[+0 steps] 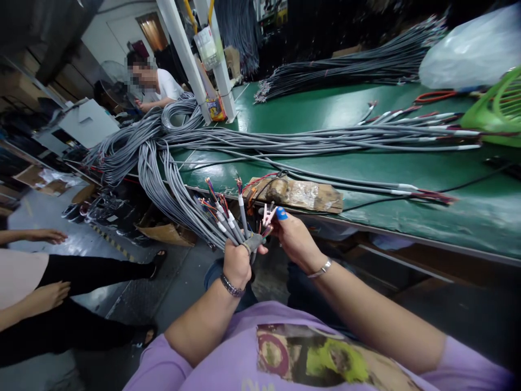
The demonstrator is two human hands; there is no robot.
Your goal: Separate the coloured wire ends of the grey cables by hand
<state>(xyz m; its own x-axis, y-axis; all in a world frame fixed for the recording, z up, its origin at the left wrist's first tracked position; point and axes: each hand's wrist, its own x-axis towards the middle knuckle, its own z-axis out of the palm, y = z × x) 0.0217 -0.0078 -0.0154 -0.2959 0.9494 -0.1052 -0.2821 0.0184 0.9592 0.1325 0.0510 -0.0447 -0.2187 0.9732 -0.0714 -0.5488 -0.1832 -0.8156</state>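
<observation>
- The left hand (237, 262) is closed around a bunch of grey round cables with white sleeves and stripped ends (235, 232), in front of the near edge of the green-topped bench (468, 222).
- The bunch rises out of that fist, its ends fanned toward the far left; the right hand (295, 239) is just to the right of it.
- The right hand's fingers are bent in by a pale pink plastic clip (268, 215) and some thin wire ends; I cannot tell whether they pinch either one. A bright blue covering (281, 213) wraps one of its digits.
- Each cable in the bunch has a smooth grey jacket and a white sleeve near the tip, beyond which thin red, blue, orange and dark wires splay out loosely. The ends stand at uneven heights, one upright and the others leaning left.
- Just beyond the hands, a rough brown wooden block partly covered with clear tape (325, 196) lies along the near edge of the bench.
- Farther back, long grey cables (305, 140) run from left to right across the bench; at their left is a heaped grey coil (134, 144).
- A pile of darker cables (345, 68) lies at the far right, beside a whitish plastic bag (472, 49).
</observation>
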